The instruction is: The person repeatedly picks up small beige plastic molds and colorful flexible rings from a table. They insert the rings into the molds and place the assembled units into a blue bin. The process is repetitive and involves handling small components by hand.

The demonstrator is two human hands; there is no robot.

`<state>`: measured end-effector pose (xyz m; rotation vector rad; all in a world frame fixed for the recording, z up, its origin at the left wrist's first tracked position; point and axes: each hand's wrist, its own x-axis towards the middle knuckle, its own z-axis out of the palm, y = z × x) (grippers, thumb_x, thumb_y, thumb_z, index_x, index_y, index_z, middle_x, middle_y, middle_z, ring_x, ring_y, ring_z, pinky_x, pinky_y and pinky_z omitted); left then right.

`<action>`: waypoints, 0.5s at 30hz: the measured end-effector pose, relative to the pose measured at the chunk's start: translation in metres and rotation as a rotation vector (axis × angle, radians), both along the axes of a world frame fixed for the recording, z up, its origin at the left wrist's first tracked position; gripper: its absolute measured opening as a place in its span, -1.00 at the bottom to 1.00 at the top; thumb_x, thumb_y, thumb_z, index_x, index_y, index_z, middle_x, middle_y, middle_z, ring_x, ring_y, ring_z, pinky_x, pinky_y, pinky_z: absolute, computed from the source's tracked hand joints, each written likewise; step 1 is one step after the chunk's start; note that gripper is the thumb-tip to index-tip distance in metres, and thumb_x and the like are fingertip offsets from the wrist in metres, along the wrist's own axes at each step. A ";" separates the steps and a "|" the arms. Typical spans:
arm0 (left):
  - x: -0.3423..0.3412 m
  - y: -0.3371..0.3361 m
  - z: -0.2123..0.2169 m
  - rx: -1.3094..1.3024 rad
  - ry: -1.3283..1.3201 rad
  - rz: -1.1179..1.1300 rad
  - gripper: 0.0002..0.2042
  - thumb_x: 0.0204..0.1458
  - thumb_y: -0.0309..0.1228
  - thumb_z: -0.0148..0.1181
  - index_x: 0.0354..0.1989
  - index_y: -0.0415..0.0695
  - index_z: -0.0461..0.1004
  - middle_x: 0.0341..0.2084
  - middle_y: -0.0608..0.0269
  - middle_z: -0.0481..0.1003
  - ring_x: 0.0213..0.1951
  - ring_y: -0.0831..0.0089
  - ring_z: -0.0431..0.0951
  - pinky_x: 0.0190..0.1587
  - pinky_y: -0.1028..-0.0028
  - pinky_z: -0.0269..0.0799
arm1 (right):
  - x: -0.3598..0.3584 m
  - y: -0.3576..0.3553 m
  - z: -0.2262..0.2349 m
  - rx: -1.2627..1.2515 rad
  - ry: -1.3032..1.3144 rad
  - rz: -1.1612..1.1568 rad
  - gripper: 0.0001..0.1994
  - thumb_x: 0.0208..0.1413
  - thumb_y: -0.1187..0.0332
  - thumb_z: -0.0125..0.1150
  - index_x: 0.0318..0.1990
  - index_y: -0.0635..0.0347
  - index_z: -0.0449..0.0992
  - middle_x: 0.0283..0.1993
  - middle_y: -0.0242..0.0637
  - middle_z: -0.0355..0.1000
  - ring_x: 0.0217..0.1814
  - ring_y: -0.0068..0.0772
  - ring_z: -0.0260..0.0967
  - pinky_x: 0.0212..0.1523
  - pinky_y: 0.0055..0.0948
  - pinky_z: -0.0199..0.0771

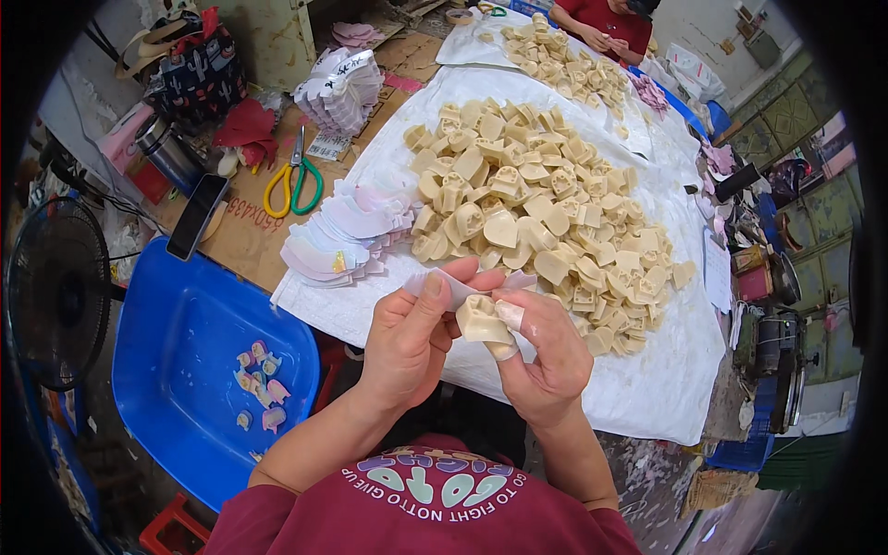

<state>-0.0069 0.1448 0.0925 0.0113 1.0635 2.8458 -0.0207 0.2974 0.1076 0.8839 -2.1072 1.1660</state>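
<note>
My right hand grips a cream moulded piece shaped like a shoe heel, its hollow side tilted up. White tape wraps a finger and the thumb of that hand. In my left hand a thin pale pink cut piece is pinched between thumb and fingers, touching or just behind the moulded piece. Beyond my hands lies a large heap of the same cream pieces. Left of it are layered stacks of pale pink and white cut sheets.
A blue basin at left holds several small covered pieces. Scissors, a phone and a steel flask lie along the cardboard. A fan stands far left. Another person works at the far end.
</note>
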 end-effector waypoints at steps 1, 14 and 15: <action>0.001 0.001 0.001 -0.012 0.003 0.005 -0.60 0.27 -0.17 -0.04 0.12 -0.23 0.36 0.00 -0.07 0.48 0.04 0.25 0.51 0.11 0.28 0.41 | 0.000 0.000 0.000 -0.001 0.005 -0.006 -0.71 -0.17 0.63 0.29 -0.21 0.33 0.47 -0.17 -0.07 0.51 -0.21 -0.05 0.50 -0.20 -0.28 0.52; -0.003 -0.014 -0.007 -0.327 0.019 0.031 -0.76 0.16 -0.46 0.15 -0.05 -0.31 0.53 -0.15 0.11 0.57 -0.14 0.54 0.54 -0.03 0.54 0.44 | -0.008 0.007 0.017 0.320 0.018 -0.135 -0.74 -0.37 0.53 0.28 -0.40 0.23 0.42 -0.36 -0.22 0.37 -0.28 -0.14 0.33 -0.23 -0.24 0.26; -0.003 -0.015 -0.005 -0.298 -0.007 0.010 -0.75 0.16 -0.46 0.15 -0.04 -0.31 0.53 -0.15 0.11 0.57 -0.14 0.55 0.54 -0.03 0.55 0.44 | -0.007 0.006 0.018 0.338 -0.001 -0.140 -0.74 -0.37 0.52 0.28 -0.40 0.22 0.42 -0.37 -0.22 0.35 -0.29 -0.14 0.32 -0.23 -0.23 0.25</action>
